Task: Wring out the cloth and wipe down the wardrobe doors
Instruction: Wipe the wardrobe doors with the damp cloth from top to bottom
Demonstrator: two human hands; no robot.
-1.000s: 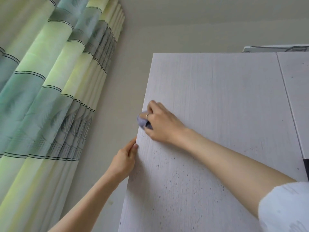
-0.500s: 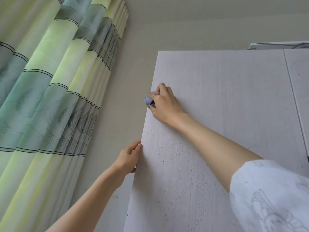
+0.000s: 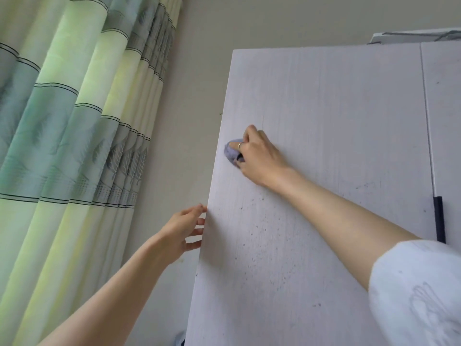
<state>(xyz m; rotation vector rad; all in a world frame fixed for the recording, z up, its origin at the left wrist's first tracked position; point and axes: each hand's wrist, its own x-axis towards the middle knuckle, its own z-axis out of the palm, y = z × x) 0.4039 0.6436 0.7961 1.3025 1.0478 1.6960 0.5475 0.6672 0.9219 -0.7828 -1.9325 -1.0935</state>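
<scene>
A white wardrobe door (image 3: pixel 324 116) stands open towards me, speckled with small dark spots on its lower part. My right hand (image 3: pixel 259 156) grips a bunched bluish-grey cloth (image 3: pixel 232 152) and presses it against the door close to its left edge. Lower down, my left hand (image 3: pixel 183 231) holds that left edge, fingers wrapped behind the panel and thumb at the front. A second door (image 3: pixel 444 116) adjoins on the right, with a dark handle (image 3: pixel 439 218) at the seam.
Green and grey striped curtains (image 3: pixel 74 136) hang at the left. A beige wall (image 3: pixel 197 96) lies between the curtains and the wardrobe. Something flat and pale (image 3: pixel 419 36) rests on top of the wardrobe at the upper right.
My right hand slid the cloth up along the door's left edge. My left hand stayed on that edge below it. The camera drifted slightly.
</scene>
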